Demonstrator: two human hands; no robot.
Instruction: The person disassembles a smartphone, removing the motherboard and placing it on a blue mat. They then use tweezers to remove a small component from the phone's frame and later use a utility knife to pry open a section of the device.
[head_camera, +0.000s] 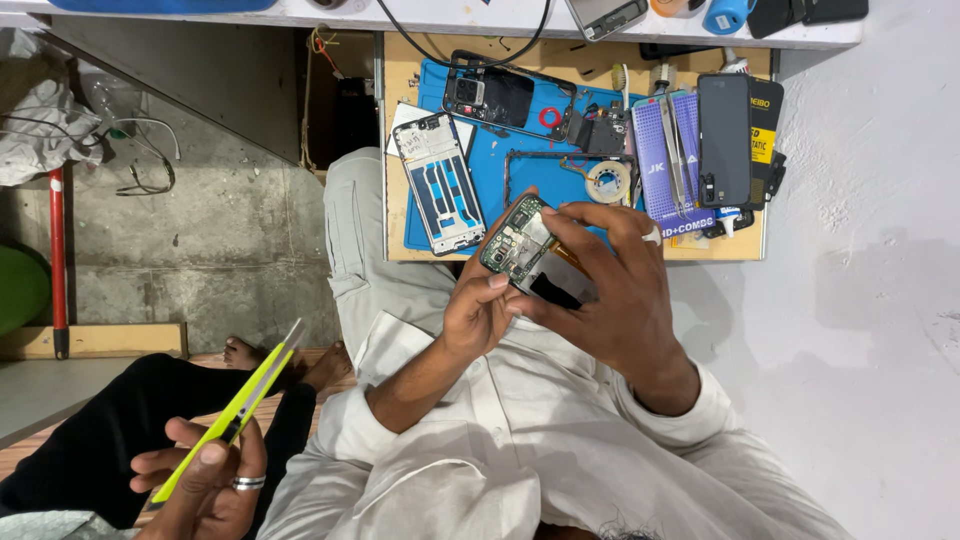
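Circuit board (517, 240), green and crowded with tiny parts, sits in a partly stripped phone that I hold above my lap, just off the near edge of the desk (395, 150). My left hand (478, 310) is closed around the lower end of the phone, thumb pressed on its edge. My right hand (615, 290) wraps over it from the other side, fingers curled shut on the top and side, with the dark inner face showing between them. I judge the board light, thin, stiff and fragile, best held by its bare edges, away from the components and the orange ribbon.

On the desk lies a blue work mat (495, 160). A bare phone frame (440, 182) rests near its left edge, an opened phone back (505, 95) at its far edge, a roll of tape (607, 181) mid-mat. Tweezers (676, 150) and a dark phone (724, 138) lie toward the right edge. At lower left, another person's hand (205, 480) grips a yellow-green cutter (240, 410).
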